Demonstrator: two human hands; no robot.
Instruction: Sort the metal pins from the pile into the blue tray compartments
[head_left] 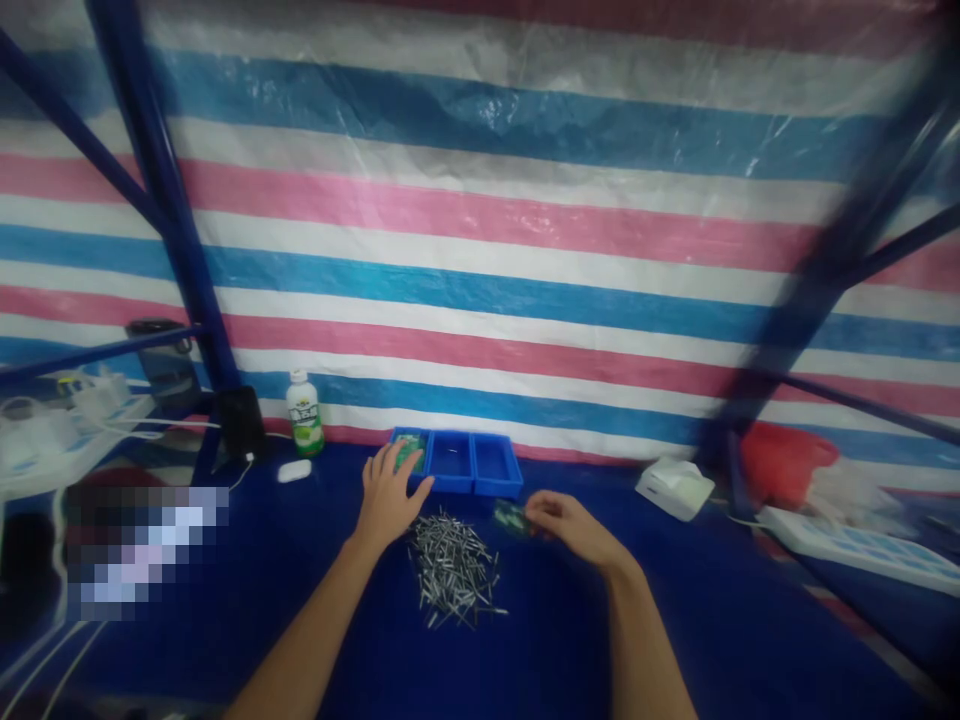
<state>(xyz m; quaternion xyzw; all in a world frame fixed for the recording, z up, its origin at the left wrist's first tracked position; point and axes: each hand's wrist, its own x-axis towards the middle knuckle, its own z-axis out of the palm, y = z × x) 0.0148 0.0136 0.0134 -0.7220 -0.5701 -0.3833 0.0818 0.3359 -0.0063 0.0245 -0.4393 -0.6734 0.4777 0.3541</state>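
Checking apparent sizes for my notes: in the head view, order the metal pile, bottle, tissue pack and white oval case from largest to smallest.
1. Metal pile
2. Tissue pack and bottle: too close to rank; the pack looks wider, the bottle taller
3. White oval case

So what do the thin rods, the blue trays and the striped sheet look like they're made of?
Thin rods: probably metal, silvery grey with bright glints. Blue trays: likely plastic, evenly coloured, with thin walls. Striped sheet: apparently plastic sheeting, glossy, judging by its creases and white highlights.
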